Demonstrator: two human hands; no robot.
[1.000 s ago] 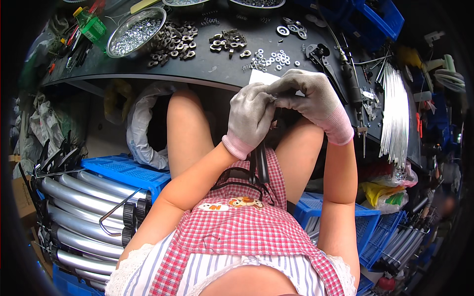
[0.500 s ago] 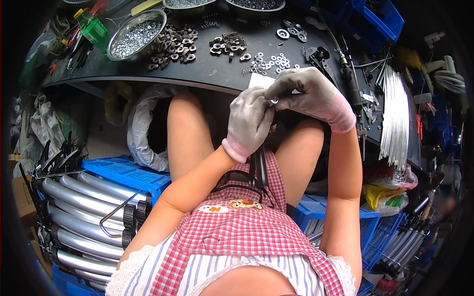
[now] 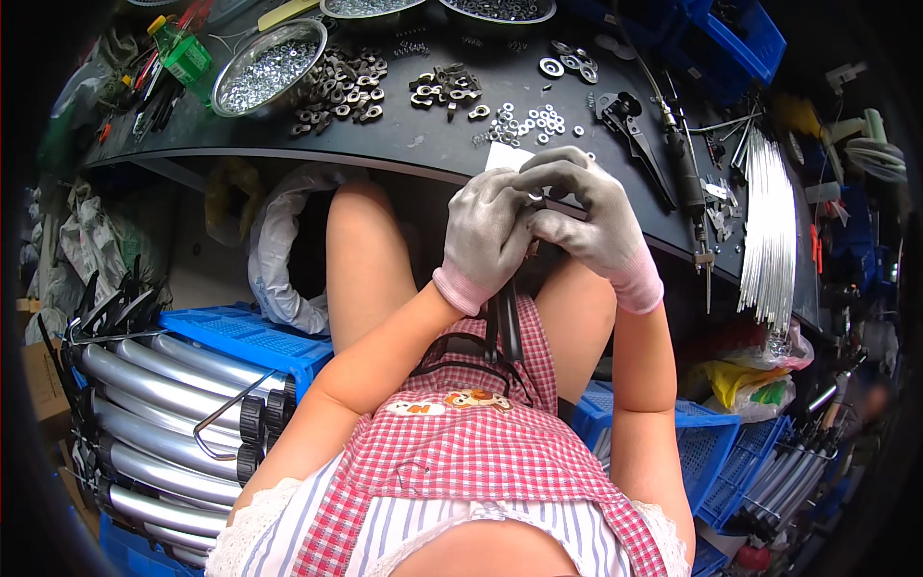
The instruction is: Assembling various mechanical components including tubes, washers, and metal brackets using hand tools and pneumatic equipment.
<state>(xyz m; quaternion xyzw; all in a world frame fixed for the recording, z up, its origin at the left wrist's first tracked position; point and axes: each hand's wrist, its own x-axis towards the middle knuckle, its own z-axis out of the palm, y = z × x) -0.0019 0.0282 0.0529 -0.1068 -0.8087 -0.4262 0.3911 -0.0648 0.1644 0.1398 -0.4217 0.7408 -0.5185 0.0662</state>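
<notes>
Both my hands wear grey gloves with pink cuffs and meet between my knees, at the table's front edge. My left hand (image 3: 479,231) is wrapped round the upper end of a black tubular part (image 3: 507,332), whose lower length runs down onto my apron. A small round metal end (image 3: 536,194) shows between the two hands. The curled fingers and thumb of my right hand (image 3: 588,216) close in on that metal end; whatever they pinch is hidden. A white piece (image 3: 507,157) sticks out just beyond my left fingertips.
On the dark table (image 3: 413,144) lie washers (image 3: 543,120), dark metal clips (image 3: 447,88) and a bowl of small metal parts (image 3: 269,72). To the right are black pliers (image 3: 630,139), a power screwdriver (image 3: 687,173) and thin metal rods (image 3: 769,231). A blue crate (image 3: 250,337) stands left.
My right hand has come down and a little left, its wrist lower and its thumb further from the fingers. The pliers show more fully now. My left hand has hardly moved.
</notes>
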